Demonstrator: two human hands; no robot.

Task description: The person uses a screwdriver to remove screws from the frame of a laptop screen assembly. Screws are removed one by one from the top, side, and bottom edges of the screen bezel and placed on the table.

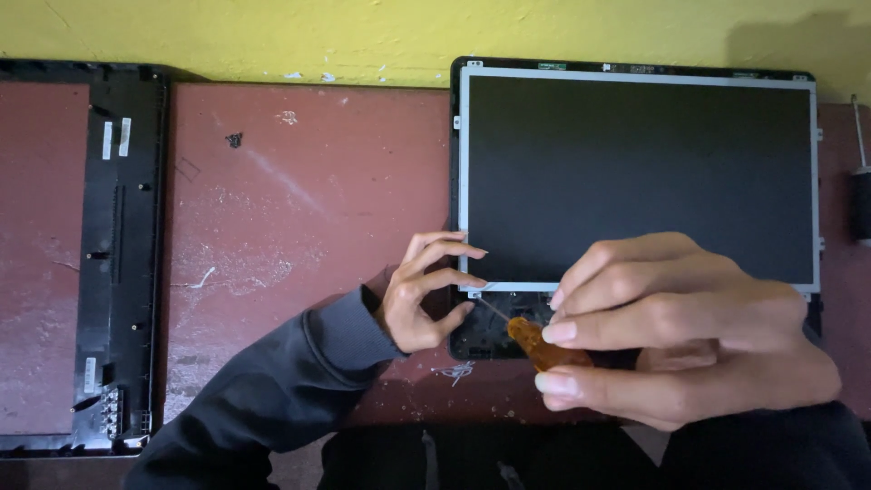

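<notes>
Laptop screen panel [635,172] is lying flat in its black lid shell on the reddish table [299,200], pushed up against the yellow wall. Right hand [671,331] pinches a small orange-handled screwdriver [535,343] – tip aimed at the panel's bottom-left corner bracket. Left hand [426,290] rests its curled fingertips on that same corner. A black plastic bezel frame [122,254] sits well left of the panel.

Laptop screen panel [635,172]: dark glass, silver metal frame, lying flat and face up in its black back cover, top edge against the yellow wall. Small screwdriver [535,343]: amber translucent handle, thin shaft slanting up-left, tip at the panel's lower left corner bracket; the handle lies just below the panel's bottom edge.
</notes>
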